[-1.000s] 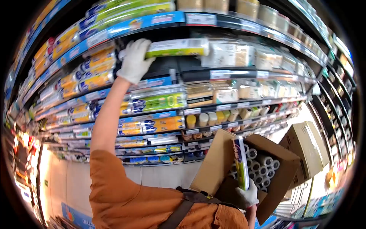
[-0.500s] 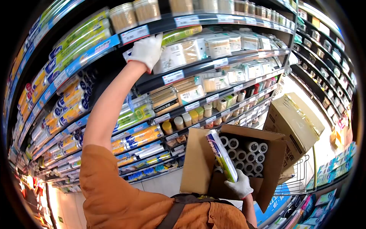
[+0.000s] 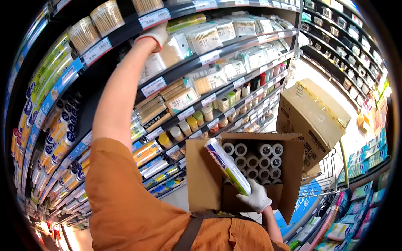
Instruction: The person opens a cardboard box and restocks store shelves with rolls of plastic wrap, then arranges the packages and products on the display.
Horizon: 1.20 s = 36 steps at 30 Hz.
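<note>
My right hand (image 3: 255,197), in a white glove, grips the lower end of a cling film roll (image 3: 228,166) in a purple, white and green wrapper. The roll is held slanted over an open cardboard carton (image 3: 204,173). Inside the carton, several rolls (image 3: 252,162) stand on end. My left hand (image 3: 155,37), also gloved, reaches into the shelf under a price rail, its fingers hidden. Beside it are white packs of cotton swabs or toothpicks (image 3: 169,52), and a green-yellow roll (image 3: 186,22) lies just behind.
Tubs of toothpicks (image 3: 106,18) stand on the shelf above. More wrapped rolls (image 3: 56,90) fill the shelves at left. A closed carton (image 3: 312,119) leans beside the open one, over a wire cart (image 3: 328,173). Packets (image 3: 362,154) line the lower right.
The view has shifted, so the shelves and carton appear further left. My left hand has gone deeper into the shelf, hiding its fingers. My right hand still holds the cling film roll.
</note>
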Each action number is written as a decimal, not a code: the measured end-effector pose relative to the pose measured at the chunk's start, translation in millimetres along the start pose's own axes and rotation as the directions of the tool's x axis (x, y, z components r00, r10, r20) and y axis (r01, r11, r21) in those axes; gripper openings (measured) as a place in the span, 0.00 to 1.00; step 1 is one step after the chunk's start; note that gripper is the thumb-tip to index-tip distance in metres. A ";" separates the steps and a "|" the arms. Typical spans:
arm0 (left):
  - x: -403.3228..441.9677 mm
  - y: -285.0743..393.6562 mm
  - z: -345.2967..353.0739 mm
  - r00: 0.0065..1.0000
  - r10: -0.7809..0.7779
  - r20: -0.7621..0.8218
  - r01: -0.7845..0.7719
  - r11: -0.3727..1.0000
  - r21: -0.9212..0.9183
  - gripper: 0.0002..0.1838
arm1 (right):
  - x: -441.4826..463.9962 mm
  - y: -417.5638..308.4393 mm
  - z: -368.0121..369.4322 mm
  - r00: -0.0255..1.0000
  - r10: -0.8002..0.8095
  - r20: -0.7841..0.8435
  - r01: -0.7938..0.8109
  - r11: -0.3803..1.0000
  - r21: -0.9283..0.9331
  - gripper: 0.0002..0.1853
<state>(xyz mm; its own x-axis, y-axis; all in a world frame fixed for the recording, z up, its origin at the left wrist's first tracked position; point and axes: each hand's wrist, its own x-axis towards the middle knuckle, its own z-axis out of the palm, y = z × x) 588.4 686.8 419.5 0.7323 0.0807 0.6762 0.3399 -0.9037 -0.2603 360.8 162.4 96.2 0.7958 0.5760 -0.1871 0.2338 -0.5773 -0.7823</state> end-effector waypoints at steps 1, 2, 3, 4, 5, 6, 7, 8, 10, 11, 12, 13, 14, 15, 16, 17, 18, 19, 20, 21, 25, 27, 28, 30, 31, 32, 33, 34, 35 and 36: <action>2.9 -1.8 -6.5 0.999 0.015 0.050 -0.014 1.000 -0.002 0.25 | 0.1 3.1 1.4 1.000 -0.025 -0.010 0.025 0.999 0.026 0.32; -5.0 -2.2 -8.4 0.995 0.100 -0.025 -0.099 0.993 0.067 0.25 | -0.9 6.9 5.4 0.992 -0.100 -0.075 0.105 0.992 0.070 0.31; -12.3 5.5 -31.0 0.993 0.082 0.081 -0.083 0.997 0.008 0.25 | -1.6 6.9 4.6 0.986 -0.140 -0.086 0.144 0.988 0.052 0.30; -22.9 13.2 -51.2 0.979 0.068 0.194 -0.060 0.997 -0.050 0.25 | -3.3 5.3 2.4 0.980 -0.175 -0.090 0.179 0.983 0.035 0.29; -44.3 19.8 -61.8 0.987 0.126 0.102 -0.124 0.992 -0.028 0.24 | -4.8 2.4 0.3 0.970 -0.219 -0.103 0.217 0.976 -0.030 0.29; -68.0 27.7 -75.4 0.983 0.184 -0.004 -0.184 0.983 0.000 0.22 | -2.9 -2.1 -3.2 0.955 -0.272 -0.120 0.260 0.960 -0.101 0.29; -92.2 40.5 -88.9 0.941 0.318 -0.115 -0.324 0.946 -0.034 0.21 | -2.7 -9.1 -7.3 0.930 -0.335 -0.150 0.304 0.932 -0.195 0.28; -120.7 57.9 -106.7 0.870 0.436 -0.231 -0.458 0.887 -0.052 0.19 | -0.9 -14.9 -11.5 0.899 -0.411 -0.149 0.355 0.885 -0.301 0.26; -193.4 111.6 -160.6 0.738 0.638 -0.222 -0.675 0.681 -0.285 0.18 | 0.4 -38.7 -19.8 0.856 -0.501 -0.126 0.424 0.820 -0.384 0.24; -220.4 130.1 -171.9 0.549 0.783 -0.293 -0.831 0.477 -0.286 0.17 | 2.8 -45.9 -18.5 0.810 -0.571 -0.137 0.472 0.772 -0.425 0.23; -259.7 149.2 -182.1 0.596 0.798 -0.086 -0.736 0.501 -0.455 0.23 | 4.0 -54.8 -15.3 0.795 -0.593 -0.128 0.494 0.756 -0.429 0.23; -282.8 163.3 -209.1 0.460 0.829 0.318 -0.595 0.554 -0.583 0.31 | 4.2 -64.5 -13.5 0.797 -0.596 -0.101 0.515 0.757 -0.401 0.23; -322.1 161.6 -197.4 0.465 0.826 0.318 -0.568 0.554 -0.609 0.38 | 3.9 -74.7 -12.8 0.793 -0.605 -0.067 0.543 0.753 -0.373 0.24; -343.5 160.1 -194.6 0.465 0.818 0.339 -0.636 0.575 -0.514 0.30 | 3.2 -86.7 -12.4 0.749 -0.657 -0.090 0.602 0.731 -0.321 0.25; -350.9 160.3 -200.7 0.496 0.772 0.397 -0.632 0.634 -0.445 0.25 | 2.7 -92.7 -10.9 0.754 -0.655 -0.044 0.620 0.733 -0.281 0.27; -353.9 153.5 -208.5 0.522 0.760 0.388 -0.637 0.649 -0.415 0.23 | 5.1 -96.3 -10.2 0.732 -0.679 -0.055 0.651 0.721 -0.237 0.30; -354.8 144.0 -219.2 0.553 0.740 0.384 -0.641 0.672 -0.372 0.22 | 9.5 -99.0 -10.7 0.700 -0.711 -0.064 0.691 0.698 -0.189 0.32; -356.1 134.3 -233.5 0.613 0.650 0.450 -0.583 0.756 -0.298 0.22 | 17.0 -92.8 -14.3 0.707 -0.705 -0.060 0.705 0.709 -0.012 0.37; -357.2 125.0 -250.9 0.671 0.543 0.505 -0.515 0.831 -0.210 0.23 | 19.1 -89.3 -14.9 0.844 -0.533 -0.057 0.523 0.797 0.303 0.35; -357.7 116.3 -268.9 0.717 0.432 0.547 -0.442 0.888 -0.122 0.23 | 33.8 -82.4 -14.1 0.853 -0.509 -0.118 0.510 0.763 0.397 0.29; -351.5 65.7 -329.1 0.810 -0.244 0.533 0.091 0.951 0.297 0.38 | 95.1 -22.3 -12.9 0.747 -0.556 -0.364 0.454 0.827 -0.331 0.23; -341.0 30.6 -331.0 0.829 -0.383 0.407 0.199 0.883 0.426 0.38 | 112.8 -10.1 -10.6 0.797 -0.512 -0.322 0.416 0.850 -0.323 0.25; -333.7 9.3 -323.7 0.840 -0.398 0.369 0.203 0.861 0.466 0.37 | 116.8 -10.5 -8.2 0.798 -0.517 -0.310 0.396 0.837 -0.377 0.26; -305.2 -34.8 -298.7 0.800 -0.429 0.421 0.222 0.862 0.456 0.34 | 125.5 -10.1 -1.3 0.812 -0.494 -0.310 0.358 0.842 -0.404 0.26; -291.5 -59.4 -275.3 0.816 -0.414 0.403 0.216 0.866 0.450 0.32 | 133.3 -9.6 3.8 0.817 -0.482 -0.315 0.338 0.845 -0.415 0.26; -279.0 -83.4 -245.8 0.832 -0.396 0.388 0.207 0.872 0.444 0.31 | 141.9 -4.5 8.7 0.815 -0.470 -0.337 0.302 0.843 -0.445 0.27; -265.1 -108.1 -214.9 0.843 -0.368 0.392 0.182 0.881 0.436 0.30 | 145.6 -6.9 10.2 0.856 -0.414 -0.311 0.247 0.854 -0.458 0.30; -249.7 -129.1 -185.5 0.856 -0.335 0.394 0.154 0.892 0.424 0.29 | 146.6 -14.6 10.9 0.890 -0.351 -0.291 0.186 0.862 -0.471 0.32; -233.6 -140.1 -162.1 0.850 -0.337 0.406 0.142 0.887 0.439 0.28 | 146.6 -22.6 10.8 0.901 -0.316 -0.297 0.135 0.855 -0.500 0.32; -218.3 -152.7 -140.9 0.845 -0.336 0.417 0.127 0.883 0.453 0.27 | 146.8 -31.5 11.5 0.910 -0.279 -0.308 0.082 0.848 -0.524 0.33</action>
<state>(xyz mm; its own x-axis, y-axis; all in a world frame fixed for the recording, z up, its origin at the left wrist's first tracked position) 293.5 748.0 408.7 0.7507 0.5468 0.3707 0.6601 -0.5971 -0.4558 463.9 271.7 86.5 0.8306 0.5067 0.2309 0.5567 -0.7453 -0.3670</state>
